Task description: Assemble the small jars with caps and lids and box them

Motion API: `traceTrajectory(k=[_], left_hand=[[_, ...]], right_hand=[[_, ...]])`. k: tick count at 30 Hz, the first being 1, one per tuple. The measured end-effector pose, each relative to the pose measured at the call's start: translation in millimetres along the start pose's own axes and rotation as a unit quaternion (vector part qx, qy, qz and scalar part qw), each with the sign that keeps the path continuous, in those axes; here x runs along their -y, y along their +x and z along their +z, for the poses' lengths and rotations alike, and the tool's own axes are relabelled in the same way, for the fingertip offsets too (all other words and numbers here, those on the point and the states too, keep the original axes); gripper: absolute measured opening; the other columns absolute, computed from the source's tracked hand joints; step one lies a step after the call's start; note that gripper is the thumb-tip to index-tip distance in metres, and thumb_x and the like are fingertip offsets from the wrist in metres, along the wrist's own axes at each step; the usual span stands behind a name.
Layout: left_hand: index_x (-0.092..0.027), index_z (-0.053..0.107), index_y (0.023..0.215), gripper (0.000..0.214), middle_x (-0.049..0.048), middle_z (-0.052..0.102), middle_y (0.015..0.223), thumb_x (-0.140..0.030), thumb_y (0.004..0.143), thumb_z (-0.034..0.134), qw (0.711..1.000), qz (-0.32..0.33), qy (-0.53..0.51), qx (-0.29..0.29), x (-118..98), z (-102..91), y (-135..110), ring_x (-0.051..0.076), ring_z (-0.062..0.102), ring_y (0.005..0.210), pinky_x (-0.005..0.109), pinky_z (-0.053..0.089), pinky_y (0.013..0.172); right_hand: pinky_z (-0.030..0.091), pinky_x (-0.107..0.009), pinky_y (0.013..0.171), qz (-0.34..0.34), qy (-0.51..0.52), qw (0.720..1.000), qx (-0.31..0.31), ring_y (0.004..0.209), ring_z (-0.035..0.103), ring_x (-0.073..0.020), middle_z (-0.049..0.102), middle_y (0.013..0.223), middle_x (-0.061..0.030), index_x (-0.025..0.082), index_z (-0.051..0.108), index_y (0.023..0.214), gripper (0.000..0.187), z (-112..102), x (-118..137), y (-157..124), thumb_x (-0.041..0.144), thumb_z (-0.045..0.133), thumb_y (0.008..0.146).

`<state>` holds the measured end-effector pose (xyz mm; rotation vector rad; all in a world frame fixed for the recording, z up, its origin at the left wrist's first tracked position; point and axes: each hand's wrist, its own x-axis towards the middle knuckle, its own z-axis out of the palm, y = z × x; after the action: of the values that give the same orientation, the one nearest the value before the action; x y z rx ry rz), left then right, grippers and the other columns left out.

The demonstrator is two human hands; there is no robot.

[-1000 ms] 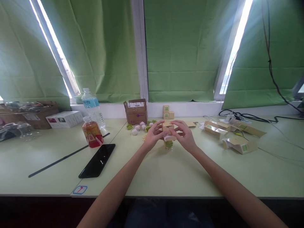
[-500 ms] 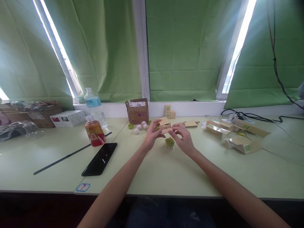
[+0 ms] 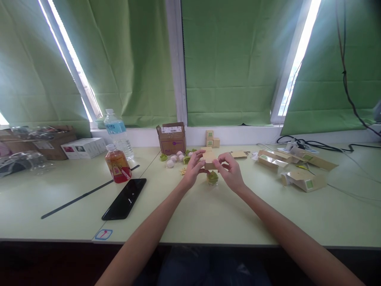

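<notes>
A small tan cardboard box is held up between my two hands above the middle of the table. My left hand is closed round its left side, thumb in front and other fingers behind. At the right front corner, my right hand pinches it with thumb and fingers. Just below the box, a green plant-like piece in a small clear cup stands on the table. Behind my left hand lie several pale pink round pieces, and a small yellowish piece sits close to it.
A brown carton and stacked small tan boxes stand at the back. Opened packaging and cables lie right. To the left are a drink bottle, a water bottle and a black phone.
The box has turned in my hands: its broad top and front now show where a narrow flap stood before. Both hands stay in nearly the same place.
</notes>
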<state>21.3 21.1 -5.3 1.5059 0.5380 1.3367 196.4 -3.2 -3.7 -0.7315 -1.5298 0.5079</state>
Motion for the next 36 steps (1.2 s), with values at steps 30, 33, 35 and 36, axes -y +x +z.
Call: traceTrajectory(k=[30,33,35,36], left_hand=[[-0.024,0.055,0.13,0.054,0.0117,0.061,0.133,-0.047,0.085,0.076,0.995,0.048,0.011,-0.085,-11,8.1,4,0.025,0.066,0.11,0.033,0.058,0.083],[-0.023,0.054,0.128,0.056,0.0103,0.065,0.12,-0.05,0.085,0.075,0.993,0.009,-0.039,-0.113,-9,7.1,6,0.025,0.068,0.102,0.038,0.061,0.081],[-0.021,0.055,0.126,0.055,0.0097,0.066,0.115,-0.05,0.084,0.077,0.991,-0.003,-0.056,-0.124,-7,7.2,6,0.024,0.069,0.097,0.041,0.062,0.081],[-0.021,0.055,0.125,0.055,0.0096,0.066,0.115,-0.049,0.083,0.077,0.99,-0.006,-0.058,-0.128,-6,7.5,6,0.023,0.069,0.096,0.041,0.063,0.081]], right_hand=[[0.063,-0.036,0.074,-0.066,-0.017,0.997,0.022,0.103,0.06,-0.0228,0.055,0.111,-0.0098,0.023,0.062,0.087,0.03,4,-6,0,0.047,0.051,0.102],[0.064,-0.038,0.075,-0.101,-0.004,0.995,0.003,0.107,0.061,-0.024,0.058,0.115,-0.0107,0.025,0.064,0.099,0.025,-1,-2,0,0.046,0.051,0.103],[0.063,-0.039,0.075,-0.133,-0.031,0.991,-0.002,0.105,0.063,-0.0242,0.059,0.118,-0.011,0.027,0.063,0.11,0.021,-5,-3,0,0.043,0.056,0.101],[0.063,-0.04,0.074,-0.149,-0.051,0.988,-0.007,0.103,0.064,-0.0241,0.06,0.119,-0.0111,0.028,0.062,0.116,0.022,-6,-4,0,0.042,0.058,0.1]])
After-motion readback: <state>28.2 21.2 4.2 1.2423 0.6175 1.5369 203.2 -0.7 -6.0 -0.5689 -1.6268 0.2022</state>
